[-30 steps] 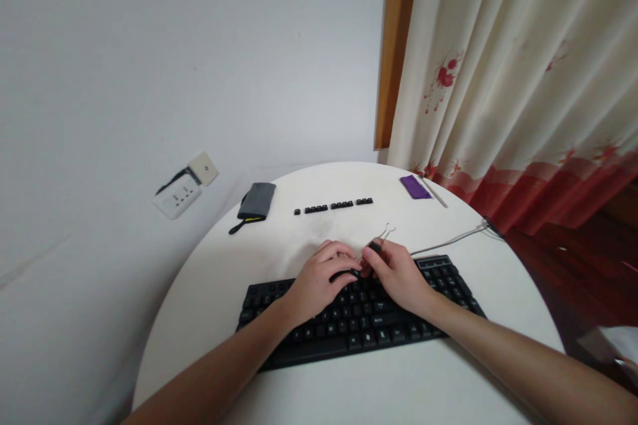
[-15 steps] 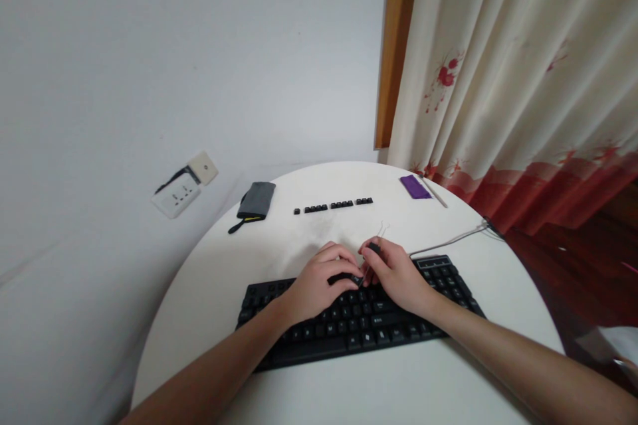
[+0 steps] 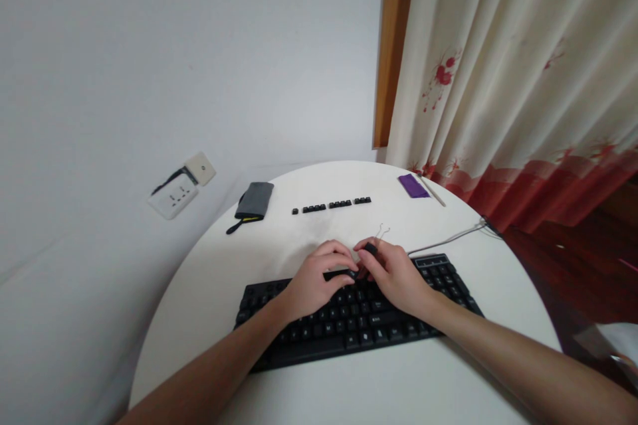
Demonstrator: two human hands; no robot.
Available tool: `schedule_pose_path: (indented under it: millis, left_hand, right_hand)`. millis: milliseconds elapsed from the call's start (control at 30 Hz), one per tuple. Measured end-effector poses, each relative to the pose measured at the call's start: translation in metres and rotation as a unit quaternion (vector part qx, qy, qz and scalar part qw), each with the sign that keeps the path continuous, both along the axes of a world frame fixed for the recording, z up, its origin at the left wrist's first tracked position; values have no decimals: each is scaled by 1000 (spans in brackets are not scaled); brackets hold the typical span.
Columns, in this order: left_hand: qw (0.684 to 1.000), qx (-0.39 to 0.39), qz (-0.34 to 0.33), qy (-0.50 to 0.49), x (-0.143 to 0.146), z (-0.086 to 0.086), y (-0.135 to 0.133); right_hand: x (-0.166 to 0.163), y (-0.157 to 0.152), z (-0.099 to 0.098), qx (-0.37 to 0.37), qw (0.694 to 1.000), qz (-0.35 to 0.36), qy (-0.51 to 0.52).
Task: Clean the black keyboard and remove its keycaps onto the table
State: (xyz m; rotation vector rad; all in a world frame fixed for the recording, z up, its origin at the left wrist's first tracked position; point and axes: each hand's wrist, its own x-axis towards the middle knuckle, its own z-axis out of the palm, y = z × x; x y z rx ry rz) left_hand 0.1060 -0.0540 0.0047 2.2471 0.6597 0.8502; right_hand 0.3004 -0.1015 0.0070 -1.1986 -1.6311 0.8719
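Observation:
A black keyboard (image 3: 319, 346) lies under both hands on a round white table. My left hand (image 3: 319, 279) is over its upper middle, thumb and fingers pinching a small black keycap (image 3: 352, 273). Close beside it, my right hand (image 3: 393, 272) is closed round a keycap puller (image 3: 370, 249) with a black grip. Thin wire ends of the puller stick up past the fingers, and its lower part, near the keycap, is largely hidden. Behind the hands, several loose black keycaps (image 3: 339, 204) stand in a row of small groups.
A grey pouch (image 3: 254, 200) with a black loop lies at the back left. Toward the back right are a purple cloth (image 3: 413, 186) and a thin pale stick (image 3: 433, 192). The keyboard's cable (image 3: 448, 240) runs to the right edge. A wall and curtain (image 3: 473, 113) border the table.
Both hands have risen very slightly, still close together, with the keycap and the puller in them. The whole view has shifted a little. The row of loose keycaps is unchanged.

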Motion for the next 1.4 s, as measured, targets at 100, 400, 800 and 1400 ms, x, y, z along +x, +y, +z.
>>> schedule_pose_path:
  millis: [100,400,800,1400]
  left_hand:
    - [998,52,9,16,0,-1,-1]
    - [995,49,87,-24,1,0,1]
    - [990,81,111,-42,1,-1,3]
    - [989,66,120,-47,0,-1,2]
  right_hand:
    - [-4,1,-7,-43,998,-30,45]
    - [1,9,-7,-29,998,-48,41]
    - [9,5,4,97,991,47,-79]
    - [24,18,17,136,983,34,-118]
